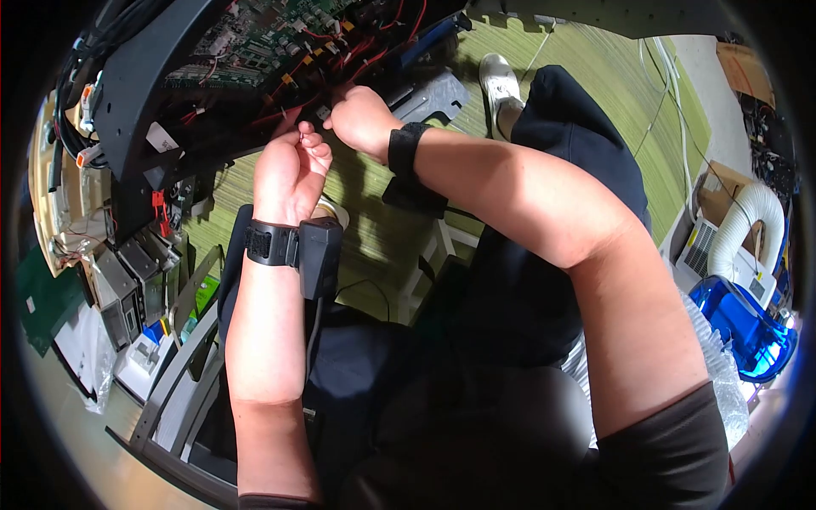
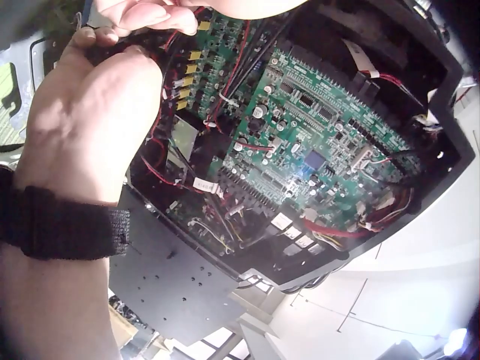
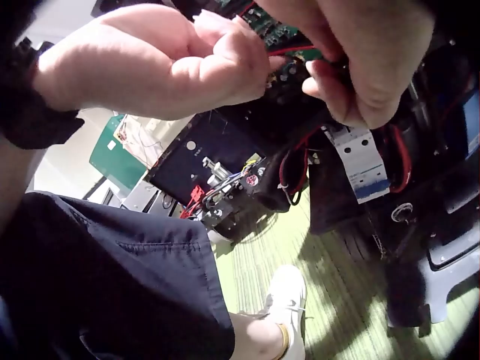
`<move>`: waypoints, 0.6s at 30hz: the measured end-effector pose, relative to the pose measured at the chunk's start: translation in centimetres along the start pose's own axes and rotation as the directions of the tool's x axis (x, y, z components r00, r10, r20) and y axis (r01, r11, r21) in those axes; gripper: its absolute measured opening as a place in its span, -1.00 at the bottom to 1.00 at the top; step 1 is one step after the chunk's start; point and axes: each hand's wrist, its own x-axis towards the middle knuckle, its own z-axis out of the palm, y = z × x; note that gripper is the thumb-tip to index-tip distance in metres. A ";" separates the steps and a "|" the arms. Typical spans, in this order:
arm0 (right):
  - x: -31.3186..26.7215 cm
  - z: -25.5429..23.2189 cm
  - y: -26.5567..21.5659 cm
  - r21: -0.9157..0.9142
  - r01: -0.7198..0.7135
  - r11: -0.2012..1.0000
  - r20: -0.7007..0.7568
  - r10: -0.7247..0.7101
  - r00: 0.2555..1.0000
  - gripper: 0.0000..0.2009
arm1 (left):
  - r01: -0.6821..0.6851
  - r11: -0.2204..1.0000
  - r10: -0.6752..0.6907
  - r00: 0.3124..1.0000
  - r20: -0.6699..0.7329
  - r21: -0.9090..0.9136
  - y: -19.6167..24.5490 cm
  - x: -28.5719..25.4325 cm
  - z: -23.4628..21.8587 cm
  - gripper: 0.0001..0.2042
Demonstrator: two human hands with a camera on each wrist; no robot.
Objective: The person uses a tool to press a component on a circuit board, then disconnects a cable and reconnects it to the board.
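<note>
- Nearest the head camera: my dark shirt [image 1: 459,442], lower centre of the frame. Both bare forearms extend from it toward the upper left.
- Left hand [image 1: 293,170]: located left of centre, palm turned up, fingers curled inward. The fingertips lie at a thin red wire [image 3: 292,51] — I cannot tell whether they pinch it.
- Right hand [image 1: 361,119]: located upper centre, just beside the left hand, back of the hand up. The right wrist view shows thumb and fingers bent close together; whether they hold anything, I cannot tell.
- Wrist units: a black strap [image 1: 274,244] with a camera box [image 1: 320,255] is fitted to my left wrist; a black band [image 1: 406,150] is fitted to my right.
- Work position: both hands are at the lower edge of an open black housing [image 1: 127,127], upper left of the frame.
- Housing contents: a green circuit board [image 2: 300,150], centre of the left wrist view, with yellow connectors [image 2: 184,91] to its upper left and red and black wiring around it.
- White module [image 3: 362,166]: right of centre in the right wrist view, below my right hand — red wires run beside it.
- Grey bracket [image 1: 432,95]: upper centre of the head view, just beyond my right hand.
- Floor: green carpet [image 1: 586,51], with a white shoe [image 1: 498,81] at upper centre.
- Right side of the head view: a white hose [image 1: 765,221] above a glossy blue object [image 1: 741,327].
</note>
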 end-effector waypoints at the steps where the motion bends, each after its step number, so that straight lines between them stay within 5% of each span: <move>1: -0.3 -0.2 -0.3 -0.020 -0.017 1.000 0.013 0.017 1.000 -0.80 | -0.006 1.000 0.006 1.000 0.004 -0.010 0.0 0.0 0.0 -0.87; 5: -0.4 0.1 -0.7 0.025 -0.061 0.998 -0.028 0.062 0.998 -0.80 | 0.006 1.000 -0.006 1.000 -0.009 -0.001 0.0 -0.3 0.3 -0.87; 7: -0.5 0.0 -0.9 -0.007 -0.060 0.998 0.049 0.061 0.997 -0.61 | 0.040 0.999 -0.040 0.999 -0.008 -0.006 0.0 -0.4 0.3 -0.87; 13: -0.4 -0.4 -0.8 -0.079 -0.060 0.995 0.167 0.073 0.983 -0.62 | -0.013 1.000 0.013 1.000 -0.005 -0.019 -0.3 0.1 0.2 -0.87; 14: -0.3 -0.4 -0.5 -0.040 -0.006 0.999 0.099 0.010 0.995 -0.80 | -0.036 0.999 0.036 0.999 -0.020 -0.007 -0.3 0.0 0.2 -0.87; 16: -0.7 -0.9 -1.0 0.289 -0.245 0.925 0.166 0.204 0.965 -0.81 | -0.008 1.000 0.008 1.000 -0.007 -0.030 -0.3 0.6 -0.5 -0.88; 18: -1.4 -1.5 -2.1 0.405 -0.252 0.879 0.226 0.171 0.959 -0.80 | 0.017 1.000 -0.016 1.000 0.011 -0.015 -0.1 0.5 -0.6 -0.88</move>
